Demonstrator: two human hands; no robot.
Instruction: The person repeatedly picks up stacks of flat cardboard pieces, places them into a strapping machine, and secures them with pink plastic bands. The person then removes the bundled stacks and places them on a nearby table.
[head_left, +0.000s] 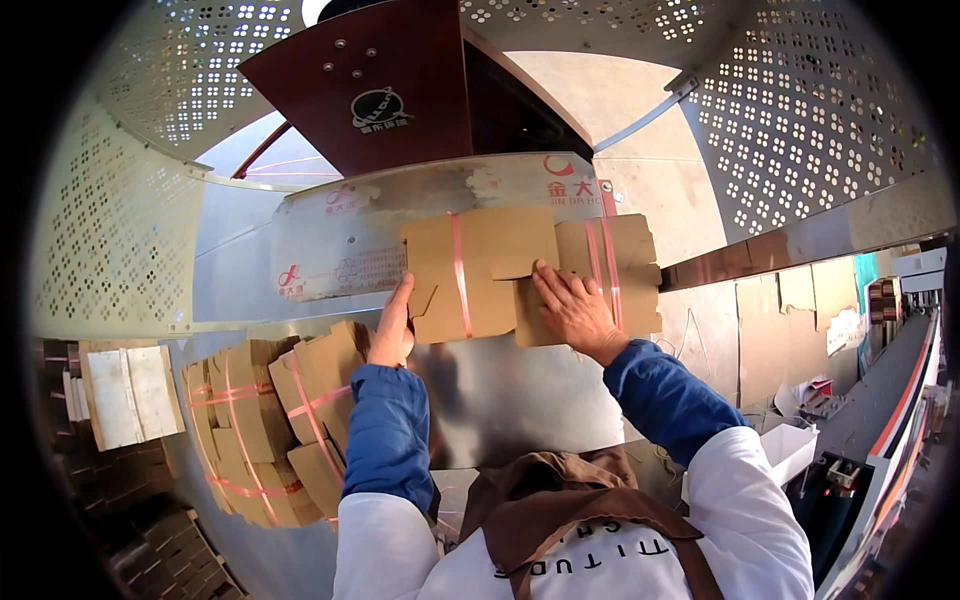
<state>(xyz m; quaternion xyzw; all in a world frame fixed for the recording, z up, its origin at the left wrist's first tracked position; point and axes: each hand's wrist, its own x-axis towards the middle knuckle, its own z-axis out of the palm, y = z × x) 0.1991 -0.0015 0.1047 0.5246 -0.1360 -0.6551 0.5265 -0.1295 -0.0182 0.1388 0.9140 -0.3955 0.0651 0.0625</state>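
A flat stack of brown folded cardboard (505, 250) lies on the metal worktop in front of me. One pink strap runs across its left part, and two pink straps (603, 260) cross its right part. My left hand (393, 328) rests along the stack's left edge with its fingers stretched out. On top, right of the middle, my right hand (580, 308) presses with its fingers laid on the cardboard. Both hands touch the stack. How thick it is and what my left thumb does are hidden from above.
A dark red machine head (370, 90) rises behind the worktop plate (340, 240). Perforated metal guards (800, 130) stand on both sides. Strapped cardboard bundles (245, 430) lean at the left. A metal rail (800, 240) and a white bin (788, 452) are at the right.
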